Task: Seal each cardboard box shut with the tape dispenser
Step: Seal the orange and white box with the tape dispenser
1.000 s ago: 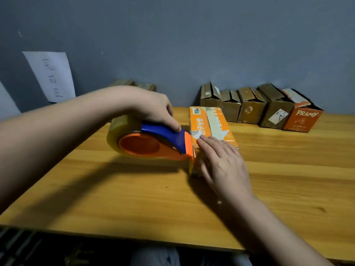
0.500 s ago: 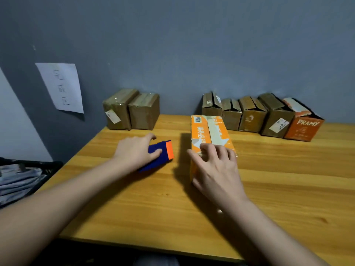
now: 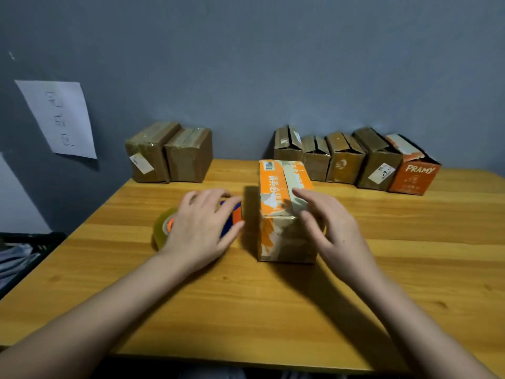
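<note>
An orange and brown cardboard box point(image 3: 274, 192) stands lengthwise in the middle of the wooden table point(image 3: 273, 310), a strip of tape running along its top seam. The tape dispenser point(image 3: 161, 228), blue and orange with a clear roll, lies on the table just left of the box. My left hand point(image 3: 202, 228) lies over the dispenser with fingers spread and fairly straight, hiding most of it. My right hand point(image 3: 333, 231) is at the box's right top edge, fingers extended, holding nothing.
Two taped brown boxes point(image 3: 169, 154) stand at the back left against the wall. Several boxes with loose flaps point(image 3: 344, 160) line the back right, ending in an orange one point(image 3: 414, 173). A paper sheet point(image 3: 58, 119) hangs on the wall. A dark rack point(image 3: 27, 250) sits left of the table.
My left hand carried the dispenser from the box's near end down onto the table at the left and loosened on it. My right hand slid off the box top to its right edge.
</note>
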